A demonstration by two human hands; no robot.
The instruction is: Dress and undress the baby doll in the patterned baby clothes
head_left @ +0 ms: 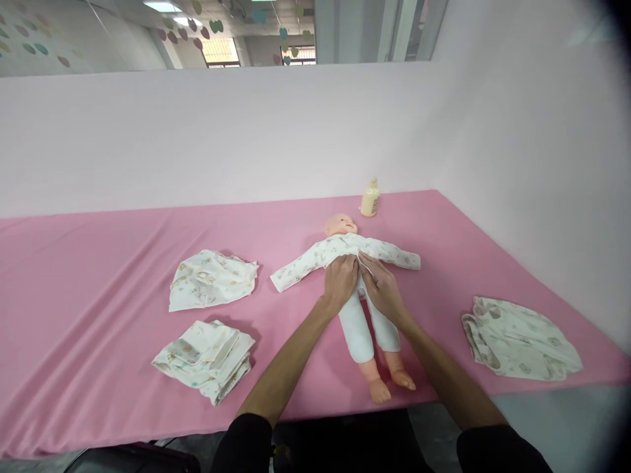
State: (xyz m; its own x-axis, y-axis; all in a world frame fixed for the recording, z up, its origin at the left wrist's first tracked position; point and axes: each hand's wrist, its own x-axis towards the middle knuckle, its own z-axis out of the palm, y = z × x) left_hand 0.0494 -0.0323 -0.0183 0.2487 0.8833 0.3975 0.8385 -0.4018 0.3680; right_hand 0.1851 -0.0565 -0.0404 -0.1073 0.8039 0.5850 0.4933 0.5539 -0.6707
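Note:
A baby doll [340, 225] lies on its back on a pink-covered table, its head toward the wall and its bare feet toward me. It wears a white patterned long-sleeved top [332, 248], with both sleeves spread out sideways. White padded legs [355, 332] show below the top. My left hand [341, 279] is closed at the front of the top, its fingers curled on the cloth. Beside it my right hand [378, 282] presses on the doll's belly, fingers together at the top's lower front. The cloth between the fingertips is mostly hidden.
Two pieces of patterned white clothing lie on the left: a loose one [211, 281] and a folded one [207, 358]. Another folded garment [522, 338] is at the right. A pale yellow pump bottle [369, 198] stands behind the doll near the white wall [221, 138].

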